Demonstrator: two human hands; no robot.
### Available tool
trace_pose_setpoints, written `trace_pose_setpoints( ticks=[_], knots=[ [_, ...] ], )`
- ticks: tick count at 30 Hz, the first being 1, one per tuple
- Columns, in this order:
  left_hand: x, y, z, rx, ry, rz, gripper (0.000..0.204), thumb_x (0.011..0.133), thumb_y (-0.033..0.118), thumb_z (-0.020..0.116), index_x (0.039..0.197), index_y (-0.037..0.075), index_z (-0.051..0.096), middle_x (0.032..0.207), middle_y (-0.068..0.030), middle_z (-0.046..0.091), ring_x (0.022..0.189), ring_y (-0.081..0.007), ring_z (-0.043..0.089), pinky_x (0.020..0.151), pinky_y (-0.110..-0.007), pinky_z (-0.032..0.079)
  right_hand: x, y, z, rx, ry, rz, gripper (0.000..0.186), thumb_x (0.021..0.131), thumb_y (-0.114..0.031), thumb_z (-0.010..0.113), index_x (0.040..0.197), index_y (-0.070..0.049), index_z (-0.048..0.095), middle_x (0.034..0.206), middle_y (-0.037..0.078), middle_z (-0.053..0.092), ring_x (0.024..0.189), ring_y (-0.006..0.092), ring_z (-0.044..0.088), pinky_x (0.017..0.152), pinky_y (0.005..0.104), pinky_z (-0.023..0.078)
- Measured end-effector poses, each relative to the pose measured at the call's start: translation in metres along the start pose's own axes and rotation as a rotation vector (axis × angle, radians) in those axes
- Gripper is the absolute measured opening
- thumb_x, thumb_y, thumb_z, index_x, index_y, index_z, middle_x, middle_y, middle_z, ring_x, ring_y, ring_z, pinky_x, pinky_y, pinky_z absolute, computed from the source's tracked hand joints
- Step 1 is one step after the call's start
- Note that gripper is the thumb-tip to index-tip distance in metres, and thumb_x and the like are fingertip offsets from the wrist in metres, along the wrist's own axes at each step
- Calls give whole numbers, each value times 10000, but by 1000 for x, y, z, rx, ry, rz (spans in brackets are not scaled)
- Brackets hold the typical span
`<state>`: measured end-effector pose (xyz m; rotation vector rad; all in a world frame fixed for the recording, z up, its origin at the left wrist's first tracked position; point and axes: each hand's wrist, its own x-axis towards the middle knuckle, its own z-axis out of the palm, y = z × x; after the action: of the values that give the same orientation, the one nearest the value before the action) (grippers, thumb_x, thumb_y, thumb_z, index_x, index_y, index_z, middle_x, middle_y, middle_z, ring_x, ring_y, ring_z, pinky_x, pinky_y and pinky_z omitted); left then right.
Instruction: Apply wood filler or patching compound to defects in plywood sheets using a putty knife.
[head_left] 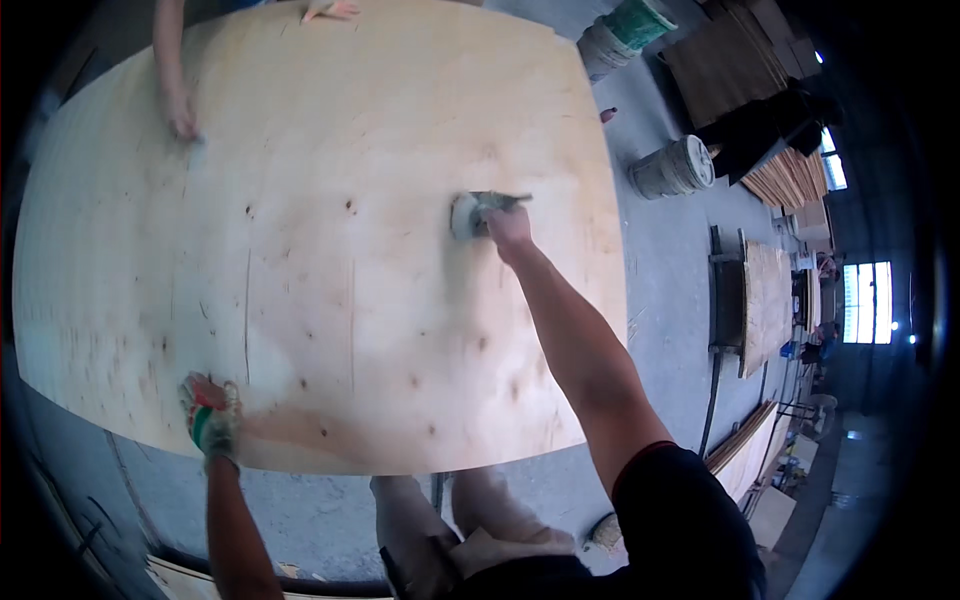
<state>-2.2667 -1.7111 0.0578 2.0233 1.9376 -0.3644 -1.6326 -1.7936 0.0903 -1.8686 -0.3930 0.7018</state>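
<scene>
A large pale plywood sheet (300, 290) with knots and thin dark cracks lies in front of me. My right hand (508, 225), arm stretched out, is closed around a broad scraper (466, 215) over the sheet's right part. Whitish material shows on the scraper; motion blurs its outline. At the near left edge of the sheet is my left hand (210, 410), in a worn glove with red and green patches. Its fingers are too smeared to show whether it grips anything.
Across the sheet, another person's hand (181, 112) works with a small pale tool, and their other hand (332, 9) rests at the far edge. Buckets (672, 168) stand on the grey floor to the right. Stacked boards (765, 305) lie farther right.
</scene>
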Motion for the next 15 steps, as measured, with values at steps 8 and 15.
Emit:
trace_pose_setpoints(
  ticks=[8, 15],
  knots=[
    [21, -3, -4, -11, 163, 123, 810, 882, 531, 574, 1438, -10, 344, 1475, -283, 336, 1371, -437, 310, 1125, -451, 282, -8, 4, -2, -1118, -437, -617, 262, 832, -154, 528, 1023, -139, 707, 1004, 133, 673, 973, 341, 632, 844, 407, 518],
    [23, -9, 23, -421, -35, 81, 759, 904, 563, 496, 1419, 16, 385, 1433, -265, 402, 1338, -430, 359, 1091, -503, 309, -273, 62, -51, -889, -413, -469, 279, 750, -19, 594, 962, -148, 722, 911, 116, 653, 858, 333, 605, 748, 413, 514]
  ],
)
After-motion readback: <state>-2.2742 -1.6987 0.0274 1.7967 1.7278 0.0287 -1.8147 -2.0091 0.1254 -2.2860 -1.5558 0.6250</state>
